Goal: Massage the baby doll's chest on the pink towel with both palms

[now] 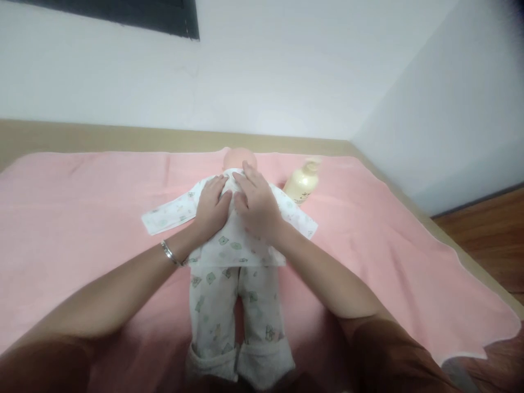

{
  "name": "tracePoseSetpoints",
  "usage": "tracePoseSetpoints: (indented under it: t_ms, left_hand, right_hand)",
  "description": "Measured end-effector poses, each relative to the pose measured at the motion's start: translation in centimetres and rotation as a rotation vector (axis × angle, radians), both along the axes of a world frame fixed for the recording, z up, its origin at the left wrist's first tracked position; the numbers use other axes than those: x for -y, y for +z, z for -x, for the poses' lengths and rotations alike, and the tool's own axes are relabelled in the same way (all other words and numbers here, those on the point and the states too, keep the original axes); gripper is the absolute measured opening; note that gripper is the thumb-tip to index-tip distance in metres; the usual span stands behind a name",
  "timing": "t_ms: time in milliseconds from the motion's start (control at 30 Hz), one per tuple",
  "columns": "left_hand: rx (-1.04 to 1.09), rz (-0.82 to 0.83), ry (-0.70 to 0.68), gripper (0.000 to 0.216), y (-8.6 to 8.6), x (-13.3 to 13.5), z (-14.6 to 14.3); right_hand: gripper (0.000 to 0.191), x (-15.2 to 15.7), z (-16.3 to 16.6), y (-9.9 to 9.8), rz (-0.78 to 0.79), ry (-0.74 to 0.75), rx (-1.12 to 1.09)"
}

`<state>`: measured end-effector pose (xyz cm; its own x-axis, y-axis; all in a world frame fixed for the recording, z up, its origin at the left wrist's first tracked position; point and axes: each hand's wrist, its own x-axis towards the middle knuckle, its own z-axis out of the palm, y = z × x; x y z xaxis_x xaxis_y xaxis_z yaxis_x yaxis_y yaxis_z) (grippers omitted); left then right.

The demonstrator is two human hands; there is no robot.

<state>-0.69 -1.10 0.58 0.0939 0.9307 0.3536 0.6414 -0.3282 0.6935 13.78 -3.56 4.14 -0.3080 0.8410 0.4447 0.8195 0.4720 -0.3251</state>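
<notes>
A baby doll (240, 158) lies on a pink cloth, its bald head pointing away from me. It wears a white printed top (233, 245) with both sleeves stretched out sideways, and matching trousers (215, 305) with rolled cuffs. My left hand (213, 204) rests flat on the left of the top's upper part, fingers out. On the right of it my right hand (257, 202) lies with its fingers spread, their tips near the doll's neck. Neither hand grasps anything. The doll's hands and feet are not visible.
A pale yellow pump bottle (303, 183) leans or lies beside the doll's right-hand sleeve. The pink cloth (102, 202) covers most of the surface. A white wall (266, 82) rises behind, another at the right, with a wooden floor (491, 234) below.
</notes>
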Motion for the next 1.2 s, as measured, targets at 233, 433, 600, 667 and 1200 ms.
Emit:
tracePoseSetpoints:
  t_ms: [233,433,600,667,1200]
  left_hand:
    - [-0.025,0.013,0.032,0.051,-0.3,-0.2,0.0]
    - [-0.080,-0.011,0.024,0.052,-0.3,-0.3,0.1]
    - [-0.023,-0.004,0.012,0.052,-0.2,-0.2,0.1]
    - [-0.029,0.010,0.025,0.052,0.0,0.0,0.0]
    - [0.008,-0.040,0.032,0.055,-1.1,-0.7,0.1]
  right_hand:
    - [0.046,-0.3,0.4,-0.9,0.095,0.031,0.035]
    - [0.046,-0.7,-0.1,-0.2,0.047,-0.022,-0.031]
    - [0.048,-0.5,0.1,-0.4,0.147,0.007,0.056]
    - [0.046,-0.3,0.0,0.3,0.193,0.019,0.067]
    - [0.051,-0.9,0.5,-0.8,0.216,0.013,0.075]
